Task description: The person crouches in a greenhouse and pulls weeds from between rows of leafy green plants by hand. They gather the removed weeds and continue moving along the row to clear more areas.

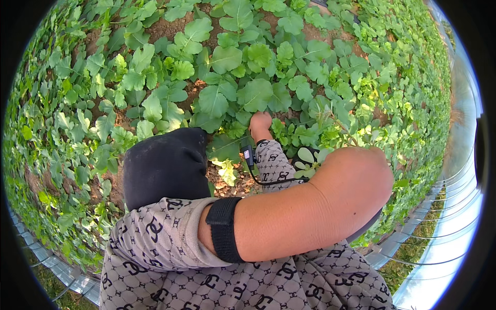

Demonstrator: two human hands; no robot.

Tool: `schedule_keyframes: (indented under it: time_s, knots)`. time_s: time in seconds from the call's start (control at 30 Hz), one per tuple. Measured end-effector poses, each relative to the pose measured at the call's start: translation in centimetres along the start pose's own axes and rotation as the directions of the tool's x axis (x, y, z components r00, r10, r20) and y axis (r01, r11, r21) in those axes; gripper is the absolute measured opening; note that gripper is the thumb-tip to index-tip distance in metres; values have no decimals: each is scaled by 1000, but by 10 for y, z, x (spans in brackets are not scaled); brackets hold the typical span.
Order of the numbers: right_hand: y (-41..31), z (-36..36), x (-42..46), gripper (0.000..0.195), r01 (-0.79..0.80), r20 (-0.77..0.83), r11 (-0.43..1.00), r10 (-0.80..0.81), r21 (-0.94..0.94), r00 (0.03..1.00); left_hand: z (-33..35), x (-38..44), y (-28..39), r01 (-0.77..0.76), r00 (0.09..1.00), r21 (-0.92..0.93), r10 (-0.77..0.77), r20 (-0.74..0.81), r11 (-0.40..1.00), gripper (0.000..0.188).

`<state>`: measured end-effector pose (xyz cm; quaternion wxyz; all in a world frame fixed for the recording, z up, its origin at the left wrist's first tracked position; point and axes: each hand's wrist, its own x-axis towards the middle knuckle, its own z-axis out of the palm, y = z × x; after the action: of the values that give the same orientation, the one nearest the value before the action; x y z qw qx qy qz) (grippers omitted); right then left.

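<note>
My left forearm crosses in front of me to the right, its sleeve pushed up above a black strap (224,230). My left hand (360,170) is curled shut on a plucked weed (341,124); its reddish stem and narrow leaves stick out past the fist, and pale rounded leaves (306,159) show on the near side. Beneath that forearm, my right arm reaches forward in a patterned sleeve (273,157). My right hand (261,123) is down among broad green leaves (255,95) of low leafy crop plants. Its fingertips are hidden, so what it touches cannot be seen.
A small black device (248,155) with a cable lies along my right wrist. My dark-clad left knee (166,166) presses near the plants. Dry brown soil (224,180) shows between them. Clear plastic sheeting with hoops (438,232) edges the bed at right.
</note>
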<state>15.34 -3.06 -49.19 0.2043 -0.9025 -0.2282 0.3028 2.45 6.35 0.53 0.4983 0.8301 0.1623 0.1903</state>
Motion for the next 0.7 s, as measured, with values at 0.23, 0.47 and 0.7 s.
schedule_keyframes:
  time_s: [0.23,0.47,0.7]
  knots:
    - [-62,-32,-71,34,-474,323,708,350,523,879,0,3,-2,84,996,113,-87,18,990,12]
    - [-71,-53,-93,28,-559,412,517,378,648,829,-2,1,-3,94,995,76,-96,29,993,11]
    - [-79,-37,-18,27,-560,268,586,513,586,816,12,-6,-4,-1,998,8,1,-55,1000,11]
